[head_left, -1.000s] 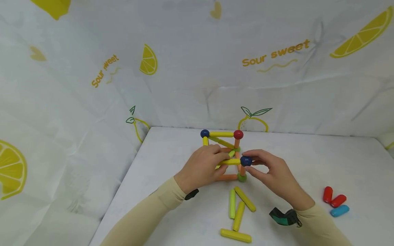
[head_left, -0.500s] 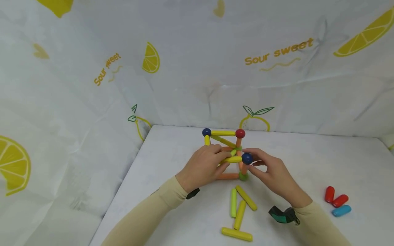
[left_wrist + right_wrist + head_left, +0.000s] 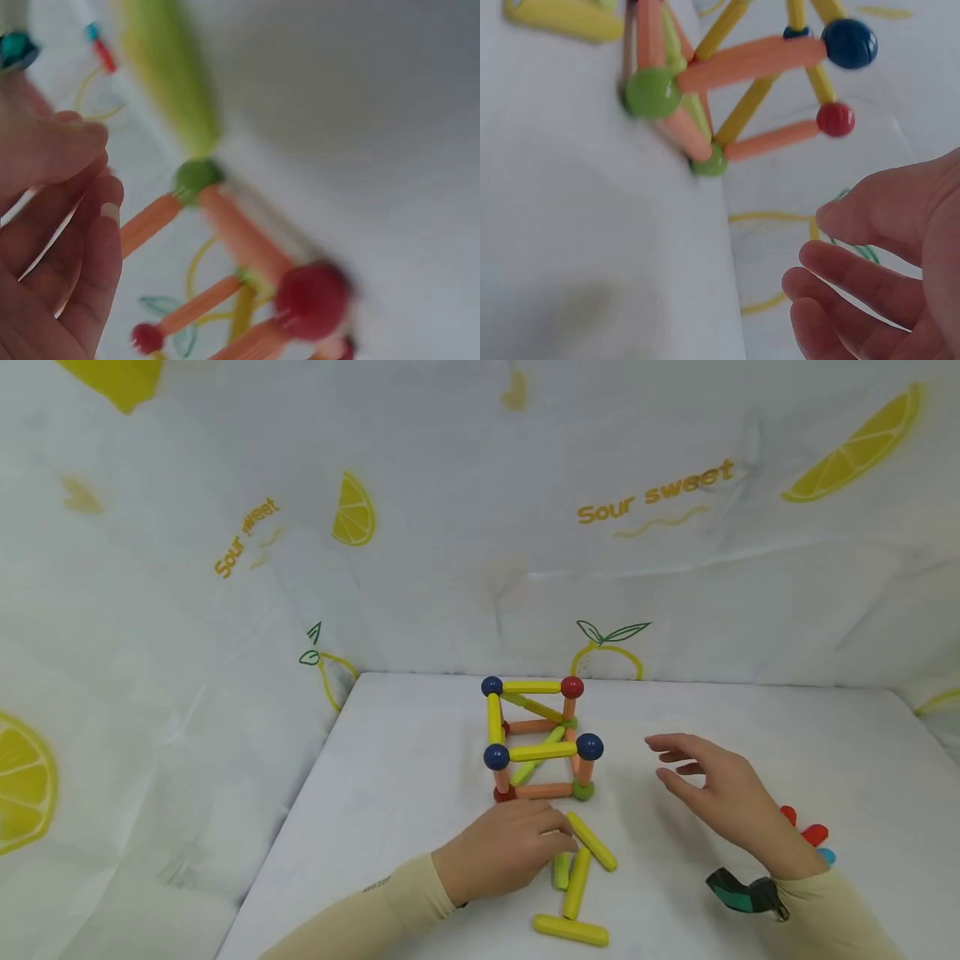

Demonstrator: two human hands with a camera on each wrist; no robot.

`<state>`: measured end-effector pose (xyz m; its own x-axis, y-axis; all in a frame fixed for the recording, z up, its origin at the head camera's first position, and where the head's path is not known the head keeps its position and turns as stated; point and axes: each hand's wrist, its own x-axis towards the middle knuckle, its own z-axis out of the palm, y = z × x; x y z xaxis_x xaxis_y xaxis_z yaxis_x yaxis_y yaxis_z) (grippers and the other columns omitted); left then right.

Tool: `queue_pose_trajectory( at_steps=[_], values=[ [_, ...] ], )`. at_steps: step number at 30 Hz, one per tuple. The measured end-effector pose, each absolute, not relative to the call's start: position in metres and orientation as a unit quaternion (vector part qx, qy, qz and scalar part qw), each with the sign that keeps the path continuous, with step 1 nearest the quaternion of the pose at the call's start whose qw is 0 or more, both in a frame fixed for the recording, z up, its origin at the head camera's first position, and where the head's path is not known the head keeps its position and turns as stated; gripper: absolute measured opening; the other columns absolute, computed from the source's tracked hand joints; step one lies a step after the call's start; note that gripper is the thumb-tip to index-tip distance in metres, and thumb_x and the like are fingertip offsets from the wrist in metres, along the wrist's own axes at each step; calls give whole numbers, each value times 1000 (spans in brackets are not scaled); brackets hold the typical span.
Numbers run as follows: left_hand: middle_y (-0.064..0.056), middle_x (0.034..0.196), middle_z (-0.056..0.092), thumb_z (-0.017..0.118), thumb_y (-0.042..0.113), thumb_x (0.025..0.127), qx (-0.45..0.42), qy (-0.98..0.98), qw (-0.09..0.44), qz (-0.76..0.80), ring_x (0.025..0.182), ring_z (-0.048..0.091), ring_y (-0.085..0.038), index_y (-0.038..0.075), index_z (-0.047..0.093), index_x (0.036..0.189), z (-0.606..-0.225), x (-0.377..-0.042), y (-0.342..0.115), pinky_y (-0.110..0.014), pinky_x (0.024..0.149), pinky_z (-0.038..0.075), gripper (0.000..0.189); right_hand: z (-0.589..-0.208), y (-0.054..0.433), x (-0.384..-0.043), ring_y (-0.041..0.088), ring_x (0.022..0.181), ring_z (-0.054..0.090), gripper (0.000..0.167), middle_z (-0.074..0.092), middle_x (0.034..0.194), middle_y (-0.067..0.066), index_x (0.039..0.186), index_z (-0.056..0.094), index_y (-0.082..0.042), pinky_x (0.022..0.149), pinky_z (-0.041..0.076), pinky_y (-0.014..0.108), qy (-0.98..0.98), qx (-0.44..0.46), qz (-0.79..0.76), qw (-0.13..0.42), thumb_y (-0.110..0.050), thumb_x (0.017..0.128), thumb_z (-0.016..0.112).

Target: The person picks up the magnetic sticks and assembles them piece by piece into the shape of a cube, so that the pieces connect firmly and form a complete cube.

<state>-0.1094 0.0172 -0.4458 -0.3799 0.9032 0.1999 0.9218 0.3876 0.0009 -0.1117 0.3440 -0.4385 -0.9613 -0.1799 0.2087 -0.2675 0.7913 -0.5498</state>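
Observation:
A frame of magnetic rods and balls stands at the table's middle, with a near blue ball [image 3: 589, 747], a red ball [image 3: 572, 687] and green balls [image 3: 654, 93] at its lower corners. Yellow rods [image 3: 543, 751] run along its top, and orange rods [image 3: 751, 63] form uprights and base. In front of the frame, my left hand [image 3: 513, 850] hovers over loose rods, fingers loosely bent and holding nothing; it partly covers a yellow-green rod [image 3: 561, 872]. My right hand [image 3: 720, 789] is apart from the frame, to its right, fingers relaxed and nothing in them.
Loose yellow rods [image 3: 577, 883] lie near the table's front, one crosswise [image 3: 571, 930]. Short red rods [image 3: 814, 835] and a blue one [image 3: 827, 856] lie far right, partly behind the right forearm. A lemon-print cloth [image 3: 450, 568] hangs behind the table [image 3: 405, 735].
Both hands have let go of the frame. My left hand has come down toward the loose rods, and my right hand has drawn back to the right. The near blue ball stays at its corner.

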Motion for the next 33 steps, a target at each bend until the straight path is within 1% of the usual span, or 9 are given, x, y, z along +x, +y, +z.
queue_pose_trajectory(
  at_steps=[4,9,12,19,21,25,29,30,33],
  values=[
    [18,138,70,65,26,110,-562,-827,13,-1,130,61,-5,33,74,135,-469,-107,16,-21,112,50,27,-451,397,-99,39,103,75,41,75,128,20,132,73,-11,81,64,52,-960,93,251,77,-5,93,81],
    [18,133,71,67,29,109,-554,-832,15,8,131,59,-7,35,75,133,-478,-111,14,-25,115,49,26,-462,449,-96,52,106,68,36,68,133,33,129,74,-8,86,58,70,-977,42,206,-34,-3,93,76],
    [16,125,71,68,31,108,-552,-834,16,14,126,60,-7,35,77,129,-480,-113,15,-24,114,49,23,-468,467,-96,55,110,63,30,70,128,32,122,77,-6,89,54,75,-979,37,182,-87,-2,92,76],
    [15,117,73,70,32,107,-531,-847,8,10,114,65,-3,32,76,125,-479,-112,12,-21,107,51,19,-472,478,-97,51,109,64,22,75,118,25,113,79,-8,92,53,75,-979,37,149,-137,-4,91,81],
    [15,113,74,72,31,105,-522,-853,8,1,106,66,-1,30,76,125,-481,-112,10,-19,100,52,20,-472,476,-97,49,106,64,23,75,118,25,112,79,-8,91,54,73,-979,34,145,-139,-6,89,83],
    [14,107,73,75,30,103,-504,-863,12,-25,95,64,-1,27,75,125,-480,-113,5,-18,90,53,22,-473,466,-95,39,94,68,23,77,110,19,110,80,-11,86,59,64,-981,55,154,-100,-10,88,87],
    [12,110,72,74,32,103,-483,-874,17,-51,97,65,-2,26,74,128,-476,-114,4,-18,90,55,25,-471,444,-95,39,100,72,25,78,111,12,110,80,-15,86,60,61,-978,84,179,-64,-14,87,89],
    [12,111,72,74,33,104,-478,-876,17,-55,98,66,-2,26,74,128,-475,-115,4,-18,90,55,25,-469,438,-96,42,106,71,26,79,113,13,110,80,-15,89,59,65,-977,90,184,-57,-13,86,89],
    [12,113,73,74,34,104,-467,-882,19,-67,99,66,-2,26,74,128,-472,-115,5,-19,90,56,26,-465,416,-96,34,103,71,28,78,113,6,112,80,-17,86,62,60,-973,101,199,-50,-14,86,90]
  ],
)
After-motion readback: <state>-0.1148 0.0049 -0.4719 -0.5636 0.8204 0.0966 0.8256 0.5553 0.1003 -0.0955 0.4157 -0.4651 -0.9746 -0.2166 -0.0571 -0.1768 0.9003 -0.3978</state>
